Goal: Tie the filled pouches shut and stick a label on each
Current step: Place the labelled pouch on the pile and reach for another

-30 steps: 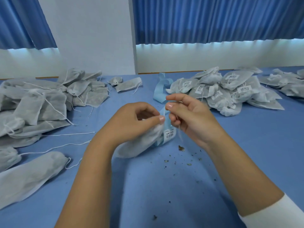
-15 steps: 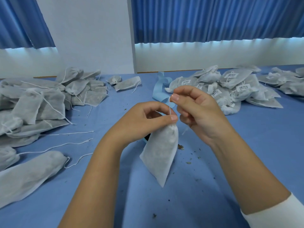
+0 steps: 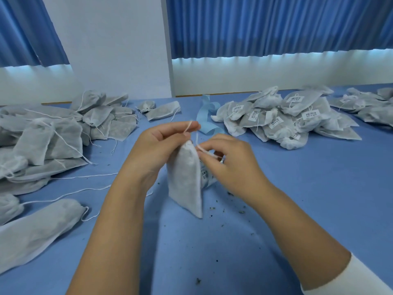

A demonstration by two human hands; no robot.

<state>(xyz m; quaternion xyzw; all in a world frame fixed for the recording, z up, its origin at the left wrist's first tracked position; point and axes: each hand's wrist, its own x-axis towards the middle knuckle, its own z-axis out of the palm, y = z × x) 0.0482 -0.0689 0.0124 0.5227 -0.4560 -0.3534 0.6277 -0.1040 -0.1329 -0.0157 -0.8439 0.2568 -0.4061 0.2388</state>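
A filled white pouch (image 3: 186, 179) hangs upright between my hands over the blue table, its lower corner near the tabletop. My left hand (image 3: 157, 150) pinches one end of the pouch's white drawstring (image 3: 189, 125) above the gathered neck. My right hand (image 3: 225, 160) pinches the other strand of the string beside the neck. A roll of white barcode labels (image 3: 207, 177) lies on the table behind the pouch, mostly hidden by it and by my right hand.
A heap of unlabelled pouches (image 3: 55, 133) with loose strings covers the left side, and one long pouch (image 3: 36, 231) lies at the near left. Labelled tied pouches (image 3: 282, 120) are piled at the right. A pale blue backing strip (image 3: 207, 118) curls behind my hands. Dark crumbs (image 3: 236, 207) dot the table.
The pouch swung from lying sideways to hanging upright. My left hand rose with a string end, and my right hand dropped lower, beside the pouch's neck, with the other strand.
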